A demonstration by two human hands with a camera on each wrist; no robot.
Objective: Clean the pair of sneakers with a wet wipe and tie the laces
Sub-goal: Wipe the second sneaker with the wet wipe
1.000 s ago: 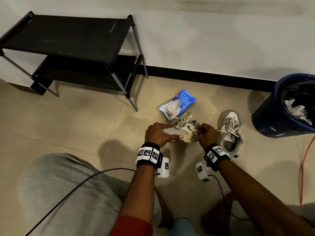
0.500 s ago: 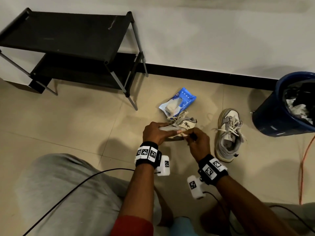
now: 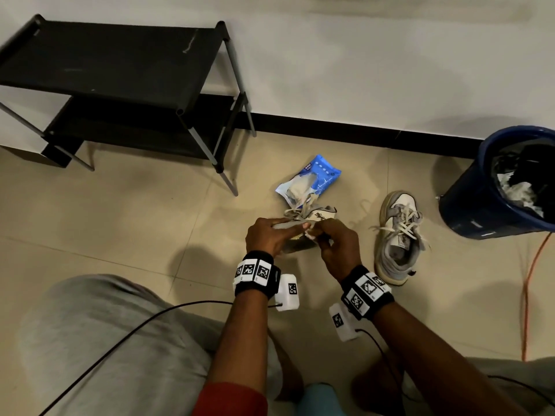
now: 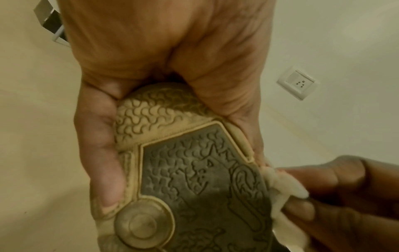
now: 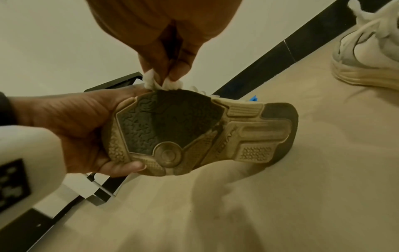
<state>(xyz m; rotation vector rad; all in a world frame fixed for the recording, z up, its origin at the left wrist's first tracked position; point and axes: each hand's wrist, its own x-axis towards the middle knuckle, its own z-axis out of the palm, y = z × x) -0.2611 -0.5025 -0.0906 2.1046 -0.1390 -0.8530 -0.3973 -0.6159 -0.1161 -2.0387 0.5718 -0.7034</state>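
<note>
My left hand (image 3: 270,235) grips the toe end of a grey and white sneaker (image 3: 315,216) held above the floor, its worn tan and dark sole (image 4: 194,179) (image 5: 194,133) facing me. My right hand (image 3: 333,244) pinches a crumpled white wet wipe (image 5: 162,83) (image 4: 280,185) (image 3: 310,234) against the sole's side edge. The second sneaker (image 3: 398,238) stands on the floor to the right with its laces loose. A blue wet wipe pack (image 3: 309,183) lies open on the floor just beyond the held shoe.
A black two-tier shoe rack (image 3: 120,85) stands against the wall at the left. A blue bin (image 3: 504,181) with rubbish stands at the right, an orange cable (image 3: 528,283) beside it. My grey trouser legs fill the bottom.
The held sneaker has turned so its sole faces me more. My right hand has slid left and toward me along the sole's edge with the wipe.
</note>
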